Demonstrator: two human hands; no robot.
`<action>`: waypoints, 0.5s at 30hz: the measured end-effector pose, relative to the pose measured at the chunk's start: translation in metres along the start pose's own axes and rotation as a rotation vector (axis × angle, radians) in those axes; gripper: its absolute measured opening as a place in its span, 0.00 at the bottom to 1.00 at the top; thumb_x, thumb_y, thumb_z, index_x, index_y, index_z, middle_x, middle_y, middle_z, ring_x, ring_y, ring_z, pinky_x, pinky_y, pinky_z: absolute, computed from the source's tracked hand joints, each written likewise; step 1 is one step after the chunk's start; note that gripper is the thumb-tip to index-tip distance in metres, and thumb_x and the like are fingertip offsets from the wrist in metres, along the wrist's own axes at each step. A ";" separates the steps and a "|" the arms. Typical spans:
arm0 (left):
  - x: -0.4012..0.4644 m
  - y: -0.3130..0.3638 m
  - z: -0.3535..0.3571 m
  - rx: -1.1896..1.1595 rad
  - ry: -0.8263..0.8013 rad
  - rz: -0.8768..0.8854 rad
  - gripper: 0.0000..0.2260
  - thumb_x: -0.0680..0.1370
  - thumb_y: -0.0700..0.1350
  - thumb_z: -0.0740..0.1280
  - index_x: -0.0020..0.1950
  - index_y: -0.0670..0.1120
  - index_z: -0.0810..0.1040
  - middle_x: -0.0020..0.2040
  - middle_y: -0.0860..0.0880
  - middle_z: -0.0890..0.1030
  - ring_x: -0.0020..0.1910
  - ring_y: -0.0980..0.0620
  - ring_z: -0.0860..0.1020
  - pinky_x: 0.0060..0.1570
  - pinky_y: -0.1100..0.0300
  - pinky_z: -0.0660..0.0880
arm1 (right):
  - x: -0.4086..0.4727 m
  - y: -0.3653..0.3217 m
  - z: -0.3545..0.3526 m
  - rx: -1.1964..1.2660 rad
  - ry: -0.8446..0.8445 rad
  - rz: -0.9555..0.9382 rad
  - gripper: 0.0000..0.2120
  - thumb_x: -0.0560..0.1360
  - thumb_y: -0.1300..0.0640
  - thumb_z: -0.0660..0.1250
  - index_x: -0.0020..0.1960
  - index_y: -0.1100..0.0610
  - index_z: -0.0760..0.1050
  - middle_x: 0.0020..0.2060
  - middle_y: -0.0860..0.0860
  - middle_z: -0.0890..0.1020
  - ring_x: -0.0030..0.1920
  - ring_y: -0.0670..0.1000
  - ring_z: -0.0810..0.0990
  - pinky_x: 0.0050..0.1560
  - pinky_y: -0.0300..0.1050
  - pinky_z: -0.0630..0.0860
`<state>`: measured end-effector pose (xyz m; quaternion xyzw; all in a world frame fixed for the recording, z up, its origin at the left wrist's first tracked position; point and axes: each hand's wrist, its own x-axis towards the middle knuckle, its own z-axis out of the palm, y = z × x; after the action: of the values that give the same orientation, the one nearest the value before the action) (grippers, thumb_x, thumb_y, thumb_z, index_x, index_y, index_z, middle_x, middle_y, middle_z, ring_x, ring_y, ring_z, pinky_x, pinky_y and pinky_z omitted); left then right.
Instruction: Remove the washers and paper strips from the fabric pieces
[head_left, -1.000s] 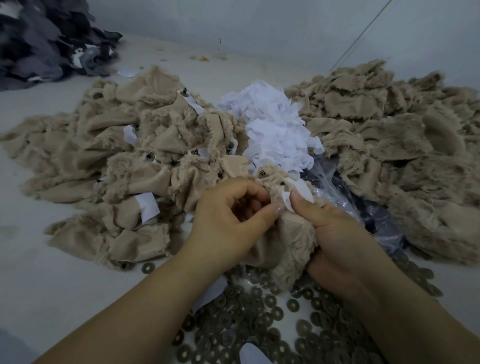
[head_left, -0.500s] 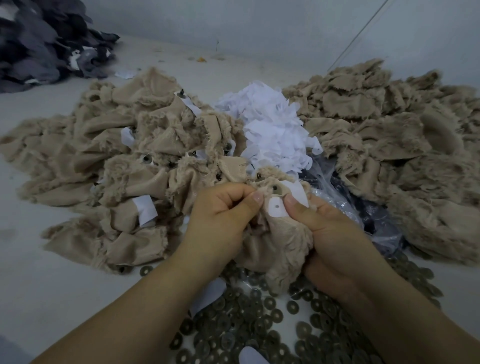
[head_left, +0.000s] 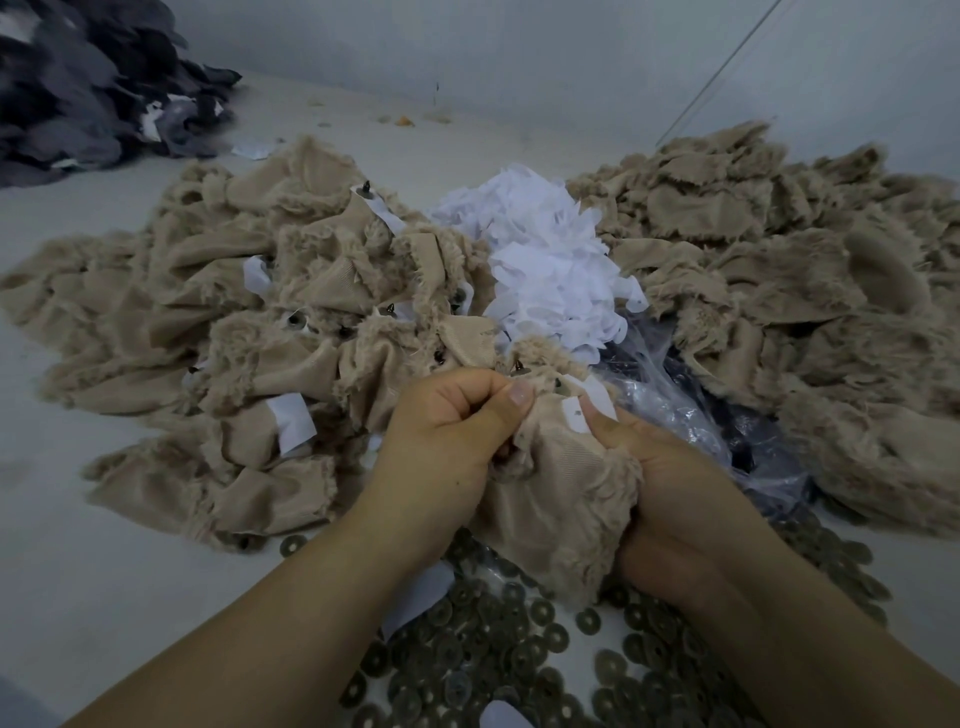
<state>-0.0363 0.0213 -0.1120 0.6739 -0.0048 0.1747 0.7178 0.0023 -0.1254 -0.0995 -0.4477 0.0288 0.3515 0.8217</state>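
While a beige fabric piece (head_left: 558, 488) sits bunched between both hands above the loose washers (head_left: 498, 660), the left hand (head_left: 447, 441) grips its upper edge with curled fingers and the right hand (head_left: 660, 478) pinches a white paper strip (head_left: 582, 410) fastened to it. Unsorted fabric (head_left: 249, 358) with strips lies to the left, cleared fabric (head_left: 789, 291) to the right, a white paper heap (head_left: 550, 260) between them. Dark cloth (head_left: 83, 88) sits far left.

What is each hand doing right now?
Left hand: curled, pinching the frayed beige fabric piece.
Right hand: gripping the same piece, thumb on its white paper strip.
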 end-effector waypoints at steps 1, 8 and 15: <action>0.000 0.000 0.000 0.001 -0.003 0.000 0.16 0.77 0.47 0.65 0.34 0.38 0.76 0.27 0.39 0.72 0.29 0.47 0.68 0.32 0.56 0.70 | 0.000 0.000 0.000 0.012 0.001 -0.002 0.21 0.76 0.54 0.65 0.66 0.61 0.77 0.61 0.63 0.82 0.62 0.63 0.81 0.63 0.59 0.77; 0.001 0.000 0.000 0.024 0.000 0.005 0.20 0.78 0.48 0.65 0.36 0.32 0.72 0.29 0.34 0.68 0.28 0.42 0.64 0.30 0.48 0.67 | 0.000 0.000 -0.002 -0.018 0.007 -0.035 0.20 0.78 0.53 0.64 0.66 0.63 0.77 0.60 0.62 0.82 0.61 0.62 0.82 0.64 0.59 0.76; 0.001 0.000 0.000 0.014 -0.011 0.017 0.19 0.77 0.51 0.67 0.37 0.35 0.76 0.29 0.33 0.70 0.29 0.49 0.68 0.30 0.56 0.70 | -0.005 0.000 0.001 -0.111 -0.068 -0.014 0.25 0.69 0.50 0.73 0.60 0.65 0.81 0.58 0.65 0.83 0.59 0.63 0.83 0.57 0.56 0.81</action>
<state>-0.0355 0.0216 -0.1123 0.6798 -0.0132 0.1771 0.7116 -0.0021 -0.1269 -0.0972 -0.4808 -0.0219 0.3617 0.7984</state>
